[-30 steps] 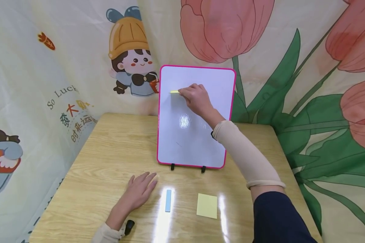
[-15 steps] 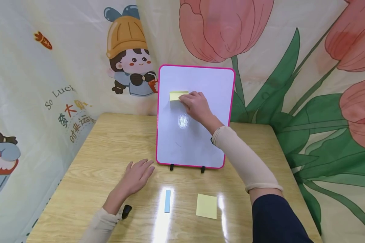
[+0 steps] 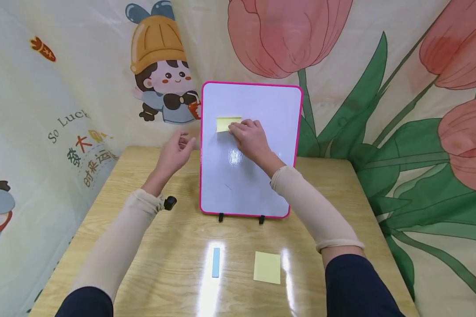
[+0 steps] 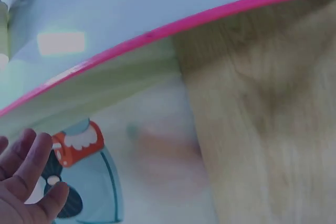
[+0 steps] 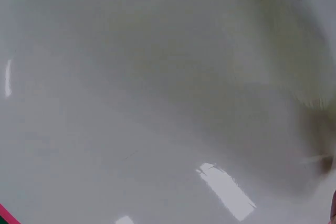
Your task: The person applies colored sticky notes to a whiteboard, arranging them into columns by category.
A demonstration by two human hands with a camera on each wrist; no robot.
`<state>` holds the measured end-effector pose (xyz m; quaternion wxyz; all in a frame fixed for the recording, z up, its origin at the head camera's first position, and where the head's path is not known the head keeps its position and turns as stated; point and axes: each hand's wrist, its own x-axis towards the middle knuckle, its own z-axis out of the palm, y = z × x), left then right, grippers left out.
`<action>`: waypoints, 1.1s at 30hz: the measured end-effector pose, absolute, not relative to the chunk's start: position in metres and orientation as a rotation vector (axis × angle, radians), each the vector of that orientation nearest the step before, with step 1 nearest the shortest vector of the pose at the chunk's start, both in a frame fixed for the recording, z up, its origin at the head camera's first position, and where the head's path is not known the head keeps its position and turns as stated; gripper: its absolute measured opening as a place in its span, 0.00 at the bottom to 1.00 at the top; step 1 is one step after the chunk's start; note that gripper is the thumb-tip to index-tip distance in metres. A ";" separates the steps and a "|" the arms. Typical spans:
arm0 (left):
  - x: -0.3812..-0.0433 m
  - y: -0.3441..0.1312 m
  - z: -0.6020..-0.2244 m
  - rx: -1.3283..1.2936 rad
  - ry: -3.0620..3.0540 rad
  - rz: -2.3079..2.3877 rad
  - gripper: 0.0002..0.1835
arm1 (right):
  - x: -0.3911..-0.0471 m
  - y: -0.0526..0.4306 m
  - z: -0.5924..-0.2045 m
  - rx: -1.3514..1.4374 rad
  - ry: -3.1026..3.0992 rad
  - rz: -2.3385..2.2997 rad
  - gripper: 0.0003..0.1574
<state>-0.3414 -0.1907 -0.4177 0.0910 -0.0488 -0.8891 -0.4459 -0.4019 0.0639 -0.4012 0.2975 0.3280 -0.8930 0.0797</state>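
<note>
A yellow sticky note [image 3: 224,124] is against the upper left of a pink-rimmed whiteboard [image 3: 242,198], its top part creased. My right hand [image 3: 251,140] pinches the note near its lower right, thumb and fingertips together. Left of the board, my left hand [image 3: 174,152] is raised in the air, apart from the rim and holding nothing. In the left wrist view the left hand's spread fingers [image 4: 32,163] show below the board's pink edge. The right wrist view shows mostly glossy board surface [image 5: 105,129], with only a sliver of the hand at the right edge.
Two black feet [image 3: 261,219] support the board on the wooden table [image 3: 158,264]. Nearer the front lie a narrow blue strip [image 3: 216,263] and a square yellow sticky note pad [image 3: 267,267]. A printed curtain [image 3: 341,53] hangs behind the table.
The yellow note, seen edge-on before, now shows its face as my right hand has drawn down its front. My left hand has risen from the table to beside the board.
</note>
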 end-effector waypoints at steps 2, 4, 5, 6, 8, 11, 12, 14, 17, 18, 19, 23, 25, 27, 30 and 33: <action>-0.358 -0.182 -0.408 -0.118 -2.648 -1.362 0.34 | -0.401 0.063 -0.403 0.857 -2.364 0.200 0.16; -0.372 -0.173 -0.402 -0.084 -2.668 -1.376 0.36 | -0.401 0.062 -0.406 0.843 -2.351 0.193 0.16; -0.379 -0.169 -0.400 -0.064 -2.679 -1.386 0.37 | -0.400 0.061 -0.407 0.839 -2.343 0.193 0.16; -0.385 -0.164 -0.398 -0.053 -2.685 -1.395 0.38 | -0.400 0.061 -0.408 0.836 -2.334 0.187 0.15; -0.396 -0.157 -0.397 -0.025 -2.698 -1.405 0.40 | -0.399 0.060 -0.411 0.830 -2.320 0.180 0.15; -0.408 -0.148 -0.397 -0.003 -2.693 -1.402 0.41 | -0.398 0.058 -0.413 0.825 -2.298 0.168 0.15; -0.411 -0.145 -0.397 0.001 -2.683 -1.408 0.42 | -0.398 0.058 -0.414 0.821 -2.293 0.158 0.15; -0.416 -0.141 -0.396 0.022 -2.669 -1.402 0.43 | -0.397 0.057 -0.415 0.814 -2.286 0.136 0.15; -0.421 -0.136 -0.394 0.070 -2.654 -1.412 0.44 | -0.396 0.056 -0.416 0.812 -2.279 0.084 0.16; -0.422 -0.135 -0.394 0.087 -2.653 -1.415 0.45 | -0.396 0.056 -0.416 0.810 -2.274 0.065 0.17; -0.423 -0.134 -0.394 0.104 -2.657 -1.411 0.45 | -0.396 0.056 -0.417 0.809 -2.268 0.048 0.17; -0.427 -0.132 -0.393 0.148 -2.662 -1.406 0.45 | -0.395 0.056 -0.420 0.806 -2.253 -0.018 0.19; -0.428 -0.131 -0.393 0.153 -2.669 -1.391 0.45 | -0.394 0.056 -0.421 0.811 -2.266 -0.048 0.22; -0.429 -0.130 -0.393 0.149 -2.672 -1.386 0.45 | -0.394 0.054 -0.422 0.823 -2.288 -0.068 0.26; -0.431 -0.130 -0.393 0.135 -2.683 -1.400 0.46 | -0.394 0.051 -0.421 0.846 -2.330 -0.084 0.32; -0.432 -0.129 -0.394 0.118 -2.692 -1.427 0.47 | -0.396 0.048 -0.421 0.856 -2.371 -0.098 0.37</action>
